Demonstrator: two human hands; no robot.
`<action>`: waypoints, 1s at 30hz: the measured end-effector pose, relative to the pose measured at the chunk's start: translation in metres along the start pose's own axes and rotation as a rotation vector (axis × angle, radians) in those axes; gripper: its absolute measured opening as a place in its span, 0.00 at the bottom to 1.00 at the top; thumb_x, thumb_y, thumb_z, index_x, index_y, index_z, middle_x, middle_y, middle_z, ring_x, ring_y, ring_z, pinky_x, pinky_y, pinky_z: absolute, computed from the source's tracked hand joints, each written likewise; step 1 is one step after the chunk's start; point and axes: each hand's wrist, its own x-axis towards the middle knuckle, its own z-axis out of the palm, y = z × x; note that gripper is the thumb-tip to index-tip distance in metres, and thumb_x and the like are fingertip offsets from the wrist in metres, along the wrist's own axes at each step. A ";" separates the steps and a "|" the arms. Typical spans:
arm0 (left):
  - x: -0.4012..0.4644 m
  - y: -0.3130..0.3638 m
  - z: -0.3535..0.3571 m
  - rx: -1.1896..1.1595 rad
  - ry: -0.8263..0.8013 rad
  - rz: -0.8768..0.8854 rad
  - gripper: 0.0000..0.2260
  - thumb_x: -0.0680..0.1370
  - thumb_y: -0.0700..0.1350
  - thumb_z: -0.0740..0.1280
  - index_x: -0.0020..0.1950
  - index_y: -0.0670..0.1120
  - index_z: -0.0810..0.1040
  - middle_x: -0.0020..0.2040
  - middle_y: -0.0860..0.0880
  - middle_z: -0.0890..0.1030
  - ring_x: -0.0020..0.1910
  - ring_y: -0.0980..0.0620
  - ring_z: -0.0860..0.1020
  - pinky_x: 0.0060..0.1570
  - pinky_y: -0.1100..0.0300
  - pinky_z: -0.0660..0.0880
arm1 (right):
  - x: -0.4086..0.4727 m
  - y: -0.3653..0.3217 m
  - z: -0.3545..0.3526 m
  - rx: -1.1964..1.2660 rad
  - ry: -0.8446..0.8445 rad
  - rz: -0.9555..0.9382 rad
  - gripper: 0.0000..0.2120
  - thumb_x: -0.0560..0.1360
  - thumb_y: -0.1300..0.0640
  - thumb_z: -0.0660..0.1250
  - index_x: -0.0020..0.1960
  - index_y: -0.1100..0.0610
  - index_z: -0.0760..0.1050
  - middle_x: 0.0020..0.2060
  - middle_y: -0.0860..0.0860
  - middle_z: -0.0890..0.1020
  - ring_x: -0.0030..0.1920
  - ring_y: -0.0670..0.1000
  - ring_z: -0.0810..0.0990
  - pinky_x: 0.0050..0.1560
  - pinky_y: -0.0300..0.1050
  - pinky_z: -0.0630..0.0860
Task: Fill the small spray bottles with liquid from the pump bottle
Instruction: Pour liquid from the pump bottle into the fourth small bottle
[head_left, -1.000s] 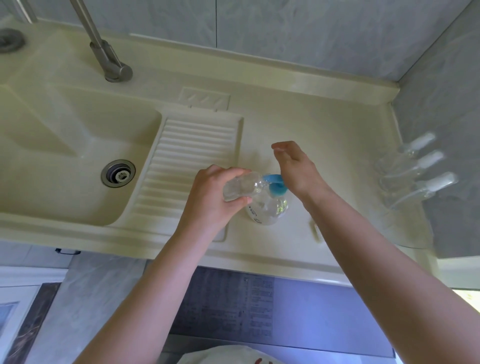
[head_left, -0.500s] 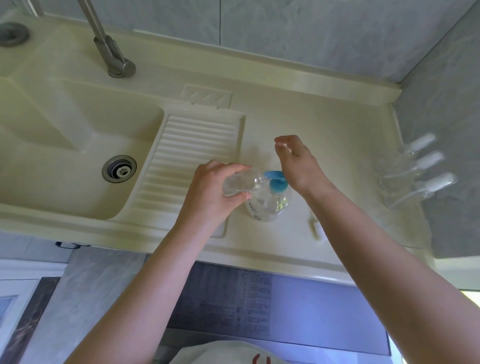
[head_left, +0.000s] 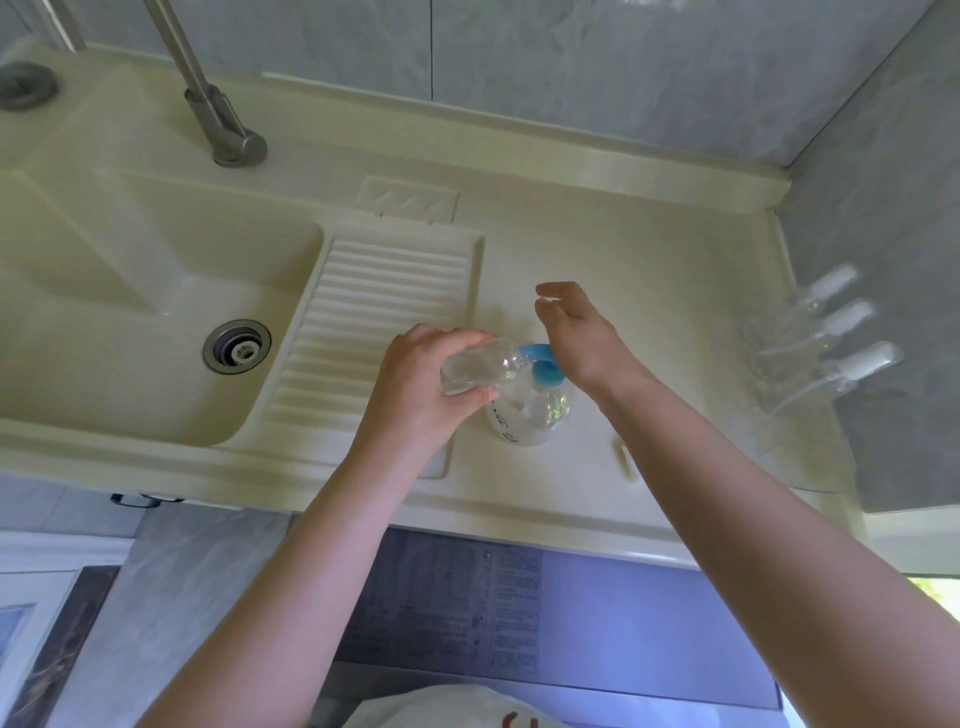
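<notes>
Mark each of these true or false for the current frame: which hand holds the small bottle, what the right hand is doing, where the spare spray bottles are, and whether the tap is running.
1. The left hand grips a small clear bottle with its mouth at the pump's blue spout. True.
2. The right hand is wrapped round the pump bottle's body. False: its heel rests on the blue pump head, fingers raised and loose.
3. The pump bottle stands in the sink basin. False: it stands on the counter, right of the ribbed drainboard.
4. Three spray bottles with white tops stand by the right wall. True.
5. Water runs from the tap. False: no stream is visible.
</notes>
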 end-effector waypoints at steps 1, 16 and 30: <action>0.000 0.000 0.000 0.002 0.003 0.003 0.23 0.68 0.46 0.79 0.62 0.56 0.81 0.52 0.51 0.77 0.56 0.50 0.75 0.60 0.60 0.69 | -0.001 0.000 0.000 -0.038 0.021 -0.014 0.18 0.81 0.50 0.51 0.69 0.44 0.68 0.62 0.51 0.75 0.65 0.55 0.72 0.73 0.58 0.61; 0.002 0.003 0.000 0.006 -0.007 -0.001 0.23 0.68 0.45 0.79 0.61 0.56 0.81 0.52 0.50 0.77 0.55 0.51 0.76 0.59 0.62 0.69 | -0.002 0.000 0.001 -0.220 0.093 -0.117 0.18 0.82 0.54 0.50 0.69 0.45 0.69 0.64 0.51 0.76 0.71 0.54 0.66 0.75 0.60 0.52; 0.003 0.006 -0.002 -0.028 -0.015 -0.023 0.23 0.68 0.44 0.79 0.61 0.56 0.81 0.53 0.50 0.77 0.56 0.52 0.75 0.61 0.62 0.69 | 0.001 0.001 -0.001 -0.182 0.086 -0.148 0.20 0.80 0.57 0.51 0.68 0.45 0.71 0.66 0.49 0.73 0.71 0.54 0.65 0.74 0.59 0.56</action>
